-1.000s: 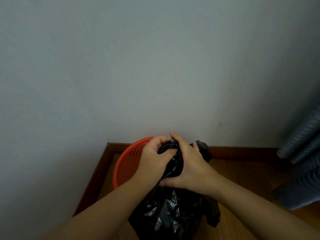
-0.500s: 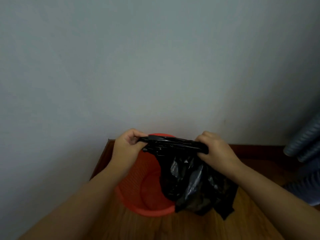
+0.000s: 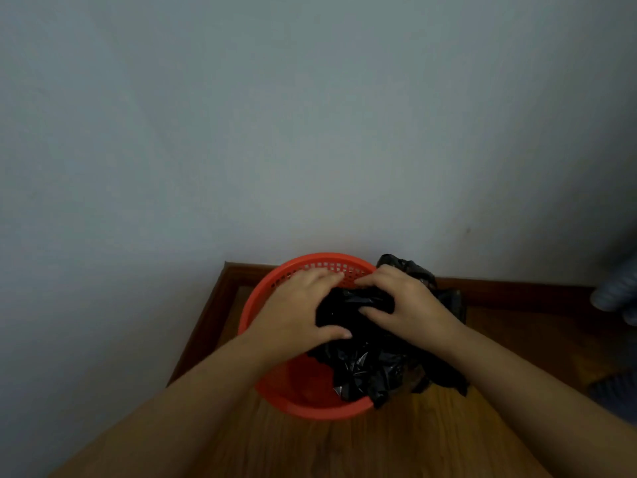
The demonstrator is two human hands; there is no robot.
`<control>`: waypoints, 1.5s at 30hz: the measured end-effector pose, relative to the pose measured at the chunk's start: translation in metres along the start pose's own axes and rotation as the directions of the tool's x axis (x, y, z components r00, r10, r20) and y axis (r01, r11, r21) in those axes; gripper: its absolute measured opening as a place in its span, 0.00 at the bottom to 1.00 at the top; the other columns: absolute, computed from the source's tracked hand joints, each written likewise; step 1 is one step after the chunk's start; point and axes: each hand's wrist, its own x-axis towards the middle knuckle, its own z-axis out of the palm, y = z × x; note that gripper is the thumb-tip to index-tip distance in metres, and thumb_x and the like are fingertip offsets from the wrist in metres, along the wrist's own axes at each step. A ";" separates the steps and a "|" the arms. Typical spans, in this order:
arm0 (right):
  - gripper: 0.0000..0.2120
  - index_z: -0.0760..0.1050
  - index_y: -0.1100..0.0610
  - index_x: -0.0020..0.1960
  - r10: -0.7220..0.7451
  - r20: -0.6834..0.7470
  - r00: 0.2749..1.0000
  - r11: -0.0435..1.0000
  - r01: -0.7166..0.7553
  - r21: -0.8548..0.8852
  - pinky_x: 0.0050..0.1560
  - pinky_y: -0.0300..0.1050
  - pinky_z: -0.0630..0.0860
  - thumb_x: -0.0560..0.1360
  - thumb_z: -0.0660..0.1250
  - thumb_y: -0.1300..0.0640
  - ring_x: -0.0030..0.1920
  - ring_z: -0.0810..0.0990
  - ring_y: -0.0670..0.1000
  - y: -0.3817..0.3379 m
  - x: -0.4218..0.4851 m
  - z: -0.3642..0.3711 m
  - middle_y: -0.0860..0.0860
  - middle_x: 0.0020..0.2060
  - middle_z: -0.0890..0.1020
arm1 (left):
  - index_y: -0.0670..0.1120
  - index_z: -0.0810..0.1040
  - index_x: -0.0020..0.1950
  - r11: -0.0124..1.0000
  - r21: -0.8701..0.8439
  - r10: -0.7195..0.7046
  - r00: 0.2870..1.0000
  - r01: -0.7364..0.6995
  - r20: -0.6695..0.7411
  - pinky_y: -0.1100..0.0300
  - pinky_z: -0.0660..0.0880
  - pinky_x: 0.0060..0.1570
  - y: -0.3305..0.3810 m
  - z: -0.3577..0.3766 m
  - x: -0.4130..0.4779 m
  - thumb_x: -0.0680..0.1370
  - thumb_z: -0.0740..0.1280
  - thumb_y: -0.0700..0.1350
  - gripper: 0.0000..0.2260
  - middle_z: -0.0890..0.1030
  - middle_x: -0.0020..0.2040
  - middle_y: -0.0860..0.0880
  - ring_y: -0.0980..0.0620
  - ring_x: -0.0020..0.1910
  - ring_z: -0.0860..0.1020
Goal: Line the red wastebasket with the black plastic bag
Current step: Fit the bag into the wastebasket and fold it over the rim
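Overhead, pale wall (image 3: pixel 310 115) fills most of the view; wood floor (image 3: pixel 344 446) shows below, edged by a dark baseboard (image 3: pixel 517 291). At the floor's far left corner stands the basket (image 3: pixel 248 315), red, its far wall pierced with small holes. Inside it sits the bag (image 3: pixel 365 367), black and crumpled, filling the right half and spilling over the right rim onto the floor; the left half of the bottom is bare. Left hand (image 3: pixel 296 312) lies spread on the bag, fingers straight, thumb out. Right hand (image 3: pixel 406 301) pinches a fold between curled fingers and thumb. The bag's mouth is hidden under both hands. A grey ribbed thing (image 3: pixel 617 294) is cut off at the right edge
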 end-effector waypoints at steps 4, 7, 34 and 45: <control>0.32 0.65 0.50 0.66 -0.022 0.034 0.999 0.999 0.023 -0.049 0.61 0.38 0.64 0.66 0.73 0.47 0.60 0.68 0.46 0.002 -0.010 -0.021 0.49 0.57 0.73 | 0.44 0.72 0.63 0.993 -0.088 -0.081 0.996 0.084 0.041 0.55 0.68 0.58 0.005 0.021 0.003 0.71 0.71 0.46 0.22 0.76 0.58 0.46 0.48 0.59 0.72; 0.43 0.55 0.46 0.71 0.065 0.155 0.986 0.977 -0.031 -0.213 0.69 0.51 0.56 0.62 0.72 0.39 0.66 0.61 0.48 0.015 -0.021 -0.039 0.49 0.66 0.67 | 0.39 0.79 0.47 0.991 -0.128 -0.034 0.998 0.027 -0.053 0.55 0.72 0.48 0.005 0.025 0.004 0.71 0.69 0.36 0.06 0.81 0.45 0.41 0.44 0.47 0.78; 0.27 0.67 0.49 0.63 -0.077 0.055 0.996 0.996 0.074 0.059 0.57 0.31 0.65 0.67 0.73 0.50 0.57 0.69 0.40 -0.029 0.000 -0.003 0.45 0.55 0.75 | 0.39 0.80 0.39 0.992 -0.113 -0.081 0.960 0.052 -0.267 0.56 0.75 0.43 -0.025 -0.005 -0.025 0.66 0.72 0.30 0.07 0.82 0.39 0.43 0.47 0.41 0.80; 0.24 0.70 0.54 0.62 -0.029 0.107 0.994 0.995 0.039 -0.090 0.62 0.45 0.67 0.68 0.73 0.53 0.59 0.70 0.48 0.005 -0.016 -0.007 0.51 0.57 0.74 | 0.38 0.80 0.39 0.923 -0.022 -0.372 0.873 0.385 -0.315 0.54 0.67 0.41 -0.074 -0.018 -0.054 0.67 0.71 0.29 0.06 0.80 0.38 0.40 0.39 0.43 0.75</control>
